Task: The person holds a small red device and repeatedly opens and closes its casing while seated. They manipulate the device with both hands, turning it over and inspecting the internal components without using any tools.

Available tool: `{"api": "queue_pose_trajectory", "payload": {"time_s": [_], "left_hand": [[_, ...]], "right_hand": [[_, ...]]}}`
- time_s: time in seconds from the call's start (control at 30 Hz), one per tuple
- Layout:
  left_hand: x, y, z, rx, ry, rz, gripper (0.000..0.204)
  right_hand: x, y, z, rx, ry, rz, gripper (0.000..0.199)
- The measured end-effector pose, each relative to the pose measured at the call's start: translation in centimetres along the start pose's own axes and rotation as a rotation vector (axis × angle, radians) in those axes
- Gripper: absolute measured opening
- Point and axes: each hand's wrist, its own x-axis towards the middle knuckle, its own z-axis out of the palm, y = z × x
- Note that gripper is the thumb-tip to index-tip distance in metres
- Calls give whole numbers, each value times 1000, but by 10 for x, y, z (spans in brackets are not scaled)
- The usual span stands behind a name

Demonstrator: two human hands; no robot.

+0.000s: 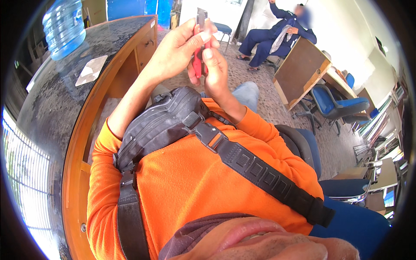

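A small hand tool (pixel 197 65) with red handles and a flat grey metal head is held upright in front of my chest; it looks like pliers, but its exact kind is hard to make out. My left hand (pixel 180 43) is closed around its upper part, thumb laid across just below the metal head. Lower down, my right hand (pixel 215 71) grips the red handles between thumb and fingers. The fingers partly cover the tool's middle, and glare washes out the area by the left thumb. A black chest bag (pixel 160 123) lies under my forearms.
To my left runs a dark-topped wooden desk (pixel 56 97) bearing a large blue water bottle (pixel 65 30) and a pale sheet (pixel 92 70). Another person in dark blue (pixel 277 32) sits at the far right, near a wooden desk (pixel 299 71) and a blue swivel chair (pixel 331 104).
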Motion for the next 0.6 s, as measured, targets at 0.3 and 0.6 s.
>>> {"api": "queue_pose_trajectory", "payload": {"time_s": [0.3, 0.6], "left_hand": [[12, -14, 4, -59, -92, 56, 30], [16, -21, 7, -31, -109, 30, 29]], "right_hand": [[-2, -3, -8, 39, 74, 136, 46], [-6, -8, -11, -43, 98, 100, 40]]}}
